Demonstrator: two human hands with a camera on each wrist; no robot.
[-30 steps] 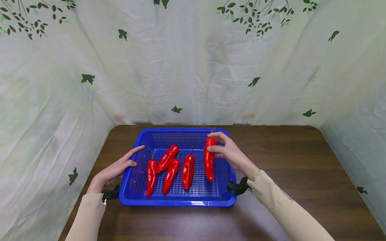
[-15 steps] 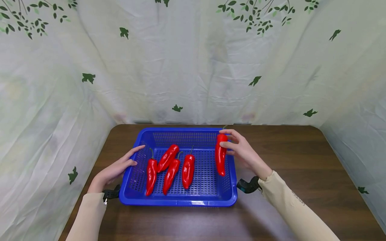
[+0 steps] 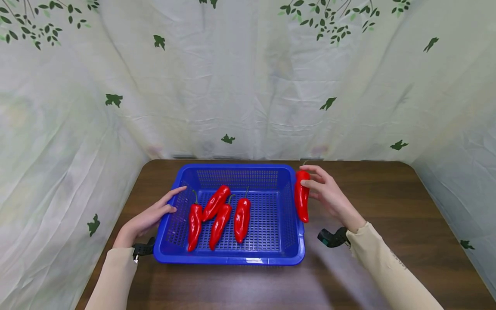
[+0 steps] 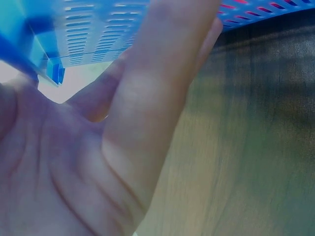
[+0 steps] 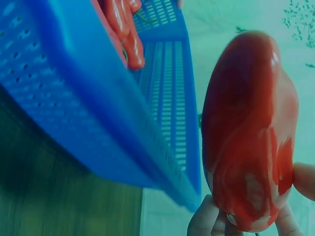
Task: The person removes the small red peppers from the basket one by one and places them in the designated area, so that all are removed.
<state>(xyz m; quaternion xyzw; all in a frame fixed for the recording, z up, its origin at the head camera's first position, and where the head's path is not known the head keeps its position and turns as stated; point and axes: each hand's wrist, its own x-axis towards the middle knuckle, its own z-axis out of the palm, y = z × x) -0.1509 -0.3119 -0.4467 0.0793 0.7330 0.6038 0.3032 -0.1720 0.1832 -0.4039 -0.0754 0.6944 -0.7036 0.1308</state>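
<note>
Toward three o'clock of the one blue plastic basket [image 3: 232, 261], the right hand [image 3: 328, 189] pinches one long red pepper [image 3: 302, 200] near its stem end, at the basket's edge; carrying it well calls for a light grip and clearance from that side. At nine o'clock the left hand [image 3: 148, 217], fingers extended, touches the basket, which should steady it. Inside lie four more peppers [image 3: 242, 221], mostly on the nine o'clock side, making five.
</note>
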